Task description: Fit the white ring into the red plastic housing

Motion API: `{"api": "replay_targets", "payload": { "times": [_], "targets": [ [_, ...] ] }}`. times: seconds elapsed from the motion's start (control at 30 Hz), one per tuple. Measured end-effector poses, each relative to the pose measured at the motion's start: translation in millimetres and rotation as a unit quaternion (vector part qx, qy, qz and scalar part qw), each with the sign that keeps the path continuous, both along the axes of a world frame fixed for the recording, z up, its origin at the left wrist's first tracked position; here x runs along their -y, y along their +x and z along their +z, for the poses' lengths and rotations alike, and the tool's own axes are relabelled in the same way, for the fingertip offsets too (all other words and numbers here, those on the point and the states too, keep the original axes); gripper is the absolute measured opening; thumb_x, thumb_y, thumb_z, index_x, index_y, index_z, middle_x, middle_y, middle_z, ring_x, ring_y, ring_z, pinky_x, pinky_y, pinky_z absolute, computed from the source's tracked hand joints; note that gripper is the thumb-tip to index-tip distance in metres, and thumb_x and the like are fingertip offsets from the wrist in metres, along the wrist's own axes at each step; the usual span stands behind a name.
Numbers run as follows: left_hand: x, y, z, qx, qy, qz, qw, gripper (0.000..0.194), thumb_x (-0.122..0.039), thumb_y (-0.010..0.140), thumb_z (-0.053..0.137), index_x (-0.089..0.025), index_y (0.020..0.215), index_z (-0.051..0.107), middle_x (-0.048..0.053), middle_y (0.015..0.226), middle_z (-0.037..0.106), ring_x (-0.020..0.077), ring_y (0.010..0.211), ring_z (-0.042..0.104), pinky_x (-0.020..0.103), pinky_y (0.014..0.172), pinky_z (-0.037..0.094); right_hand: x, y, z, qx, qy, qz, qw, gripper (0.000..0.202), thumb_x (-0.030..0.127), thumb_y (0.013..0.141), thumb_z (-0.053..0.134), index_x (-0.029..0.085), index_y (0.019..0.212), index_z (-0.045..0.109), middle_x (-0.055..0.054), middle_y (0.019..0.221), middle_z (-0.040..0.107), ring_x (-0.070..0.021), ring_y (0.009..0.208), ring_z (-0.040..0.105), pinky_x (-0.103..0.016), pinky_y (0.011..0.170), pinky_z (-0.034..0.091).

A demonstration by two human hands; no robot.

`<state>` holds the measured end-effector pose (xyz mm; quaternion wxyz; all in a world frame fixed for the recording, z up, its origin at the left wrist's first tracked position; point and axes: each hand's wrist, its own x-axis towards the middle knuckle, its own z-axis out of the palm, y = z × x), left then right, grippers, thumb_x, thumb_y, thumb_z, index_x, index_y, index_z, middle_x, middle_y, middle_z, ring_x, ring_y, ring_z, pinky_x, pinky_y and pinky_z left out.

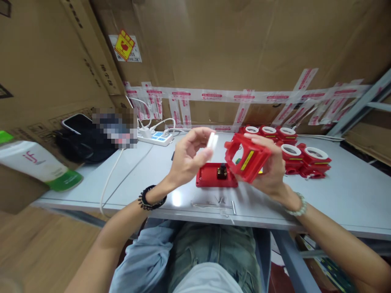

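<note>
White strip [211,141] pinched in left hand [187,156]; right hand [270,169] grips red housing [247,157].

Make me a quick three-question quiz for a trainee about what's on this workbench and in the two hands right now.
1. True or false: the right hand holds a red housing lifted off the table.
2. What does the left hand pinch?
A. a screwdriver
B. a small white piece
C. a phone
3. What lies at the table's near edge, in front of the red base plate?

Key
1. True.
2. B.
3. Small metal pins.
</note>
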<state>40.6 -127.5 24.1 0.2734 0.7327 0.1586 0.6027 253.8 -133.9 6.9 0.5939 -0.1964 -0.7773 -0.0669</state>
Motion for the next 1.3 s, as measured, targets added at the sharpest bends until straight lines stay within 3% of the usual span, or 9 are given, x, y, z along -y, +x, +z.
{"api": "replay_targets", "payload": {
  "times": [0.1, 0.2, 0.33, 0.63, 1.0, 1.2, 1.3],
  "targets": [
    [-1.2, -0.2, -0.3, -0.019, 0.003, 0.000, 1.000, 0.037, -0.041, 0.084, 0.065, -0.019, 0.113, 0.059, 0.006, 0.102, 0.064, 0.0143, 0.085, 0.061, 0.028, 0.075, 0.052, -2.4, -0.7, 1.9, -0.025, -0.016, -0.020, 0.999, 0.089, 0.028, 0.053, 0.087, 0.026, 0.133, 0.046, -0.009, 0.124, 0.061, -0.0284, 0.111, 0.062, -0.048, 0.095, 0.053],
    [2.4, 2.0, 1.6, -0.045, 0.067, 0.026, 0.996, 0.043, -0.035, 0.076, 0.074, -0.020, 0.114, 0.062, 0.007, 0.109, 0.064, 0.0180, 0.097, 0.059, 0.031, 0.080, 0.050, -1.4, -4.7, 0.8, -0.002, -0.033, -0.006, 0.999, 0.088, 0.031, 0.053, 0.088, 0.025, 0.131, 0.048, -0.010, 0.121, 0.063, -0.0279, 0.107, 0.065, -0.045, 0.089, 0.055],
    [6.0, 3.2, 3.9, -0.066, 0.114, 0.046, 0.990, 0.047, -0.035, 0.073, 0.078, -0.022, 0.115, 0.063, 0.007, 0.108, 0.067, 0.0192, 0.098, 0.058, 0.032, 0.079, 0.049, -0.2, -6.8, -2.3, 0.010, -0.032, 0.005, 0.999, 0.091, 0.038, 0.051, 0.089, 0.027, 0.131, 0.047, -0.010, 0.121, 0.064, -0.0287, 0.107, 0.065, -0.046, 0.088, 0.056],
    [5.1, 1.7, 3.5, -0.078, 0.123, 0.048, 0.988, 0.050, -0.036, 0.071, 0.080, -0.023, 0.116, 0.064, 0.007, 0.110, 0.069, 0.0197, 0.096, 0.060, 0.035, 0.084, 0.049, 3.2, -6.7, -5.7, 0.012, -0.033, 0.008, 0.999, 0.091, 0.043, 0.056, 0.086, 0.025, 0.135, 0.045, -0.012, 0.125, 0.063, -0.0290, 0.109, 0.065, -0.046, 0.090, 0.055],
    [6.2, 1.3, 4.0, -0.087, 0.109, 0.043, 0.989, 0.052, -0.039, 0.070, 0.081, -0.023, 0.116, 0.065, 0.007, 0.105, 0.068, 0.0195, 0.094, 0.060, 0.035, 0.084, 0.050, 2.4, -7.6, -5.6, 0.003, -0.029, 0.034, 0.999, 0.094, 0.039, 0.053, 0.088, 0.022, 0.135, 0.046, -0.012, 0.126, 0.063, -0.0294, 0.111, 0.064, -0.046, 0.091, 0.056],
    [6.2, -1.0, 6.1, -0.098, 0.115, 0.013, 0.988, 0.055, -0.036, 0.072, 0.081, -0.025, 0.123, 0.063, 0.008, 0.113, 0.066, 0.0212, 0.104, 0.060, 0.037, 0.091, 0.050, 6.0, -8.6, -2.6, 0.008, -0.022, -0.001, 1.000, 0.090, 0.042, 0.052, 0.087, 0.025, 0.132, 0.048, -0.010, 0.119, 0.064, -0.0276, 0.102, 0.066, -0.042, 0.082, 0.058],
    [6.2, -4.7, 10.0, -0.129, 0.118, -0.012, 0.984, 0.056, -0.034, 0.075, 0.079, -0.026, 0.128, 0.061, 0.009, 0.121, 0.063, 0.0222, 0.112, 0.059, 0.038, 0.098, 0.049, 7.8, -8.4, -1.9, 0.002, -0.058, -0.008, 0.998, 0.086, 0.039, 0.054, 0.087, 0.026, 0.129, 0.049, -0.008, 0.114, 0.064, -0.0237, 0.093, 0.066, -0.036, 0.074, 0.059]
  ]
}}
